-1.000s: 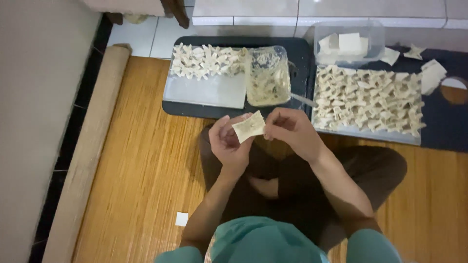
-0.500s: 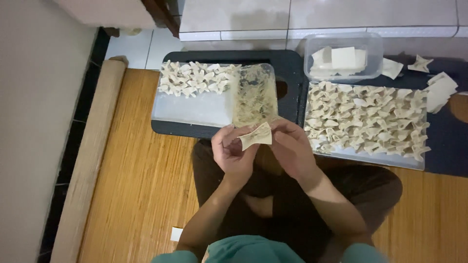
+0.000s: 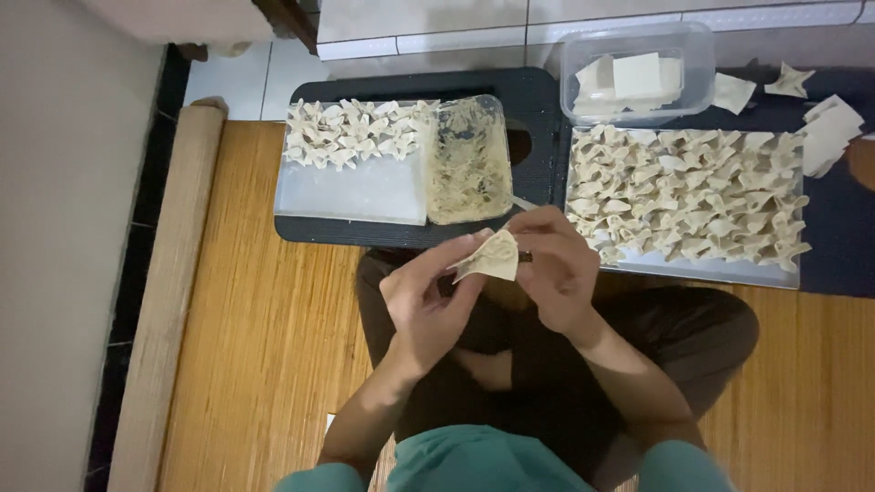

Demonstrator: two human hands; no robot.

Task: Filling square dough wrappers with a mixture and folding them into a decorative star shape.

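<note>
Holding a folded dumpling wrapper (image 3: 492,258) between both hands, I see it raised above my lap, just near of the black tray (image 3: 538,91). My left hand (image 3: 433,305) pinches the wrapper's lower left edge with its grip closed narrow on the dough, and my right hand (image 3: 556,264) is closed on its right side, fingers curled over the top. Far of the hands, on the tray, sits a clear container of pale filling (image 3: 468,164), and left of it a white board (image 3: 351,191) with a row of finished folded dumplings (image 3: 351,137) along its far edge. Right of the tray lies a larger board crowded with folded dumplings (image 3: 688,196). Far of that stands a clear plastic tub (image 3: 693,55) with flat square wrappers (image 3: 638,77) inside, and a few loose wrappers (image 3: 825,132) lie at the far right. Everything rests on a woven bamboo mat (image 3: 264,328), with a rolled mat (image 3: 173,282) along its left side
</note>
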